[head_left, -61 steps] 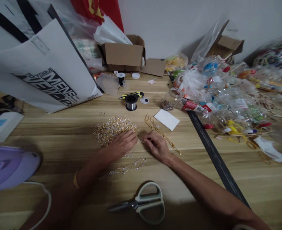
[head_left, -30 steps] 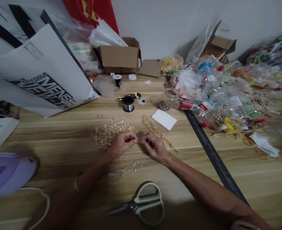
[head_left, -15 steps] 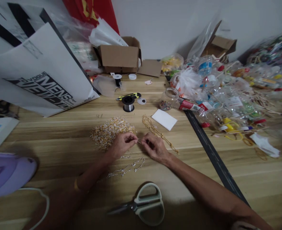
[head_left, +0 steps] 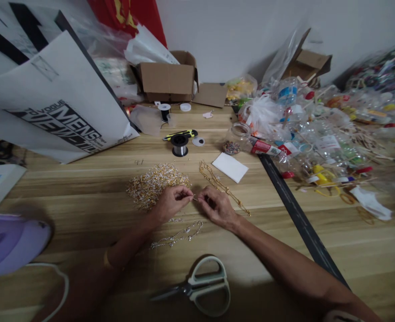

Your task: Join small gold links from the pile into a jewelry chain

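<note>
My left hand (head_left: 172, 202) is pinched shut over the table, just right of a pile of small gold and clear beads or chain pieces (head_left: 155, 181). My right hand (head_left: 220, 208) is also pinched, close beside it. A tiny thin pale piece (head_left: 195, 198) spans the gap between both sets of fingertips; it is too small to name. Behind my right hand lies a gold chain (head_left: 229, 192). A silver chain (head_left: 180, 234) rests nearer to me, below the hands. Scissors (head_left: 206, 286) with pale handles lie at the front.
Beyond the pile stand a wire spool (head_left: 179, 146), a yellow-black cutter (head_left: 180, 134) and a jar of beads (head_left: 237, 137). White folded paper (head_left: 230, 167) lies at centre right. Plastic bottles (head_left: 325, 138) crowd the right; a large white bag (head_left: 60, 94) stands left.
</note>
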A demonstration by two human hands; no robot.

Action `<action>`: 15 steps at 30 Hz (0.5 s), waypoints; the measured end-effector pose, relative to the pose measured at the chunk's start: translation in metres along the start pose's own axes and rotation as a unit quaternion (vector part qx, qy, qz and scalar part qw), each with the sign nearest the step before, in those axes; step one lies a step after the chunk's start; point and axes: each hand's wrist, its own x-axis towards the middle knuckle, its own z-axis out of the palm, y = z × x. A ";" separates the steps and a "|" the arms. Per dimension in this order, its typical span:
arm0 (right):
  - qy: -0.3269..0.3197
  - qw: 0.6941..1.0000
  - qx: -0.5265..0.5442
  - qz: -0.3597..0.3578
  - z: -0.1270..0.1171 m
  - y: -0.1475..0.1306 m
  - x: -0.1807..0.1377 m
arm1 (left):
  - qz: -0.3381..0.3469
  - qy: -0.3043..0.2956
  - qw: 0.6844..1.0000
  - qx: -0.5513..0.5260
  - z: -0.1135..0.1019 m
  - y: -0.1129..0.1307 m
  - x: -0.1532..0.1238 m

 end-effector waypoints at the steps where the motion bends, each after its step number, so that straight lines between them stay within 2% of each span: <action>1: 0.000 1.000 -0.001 0.000 0.000 0.000 0.000 | 0.002 -0.001 1.000 0.001 0.000 0.000 0.000; 15: 0.009 1.000 0.008 0.005 0.001 0.002 0.000 | 0.012 -0.011 0.999 0.046 0.001 0.002 -0.002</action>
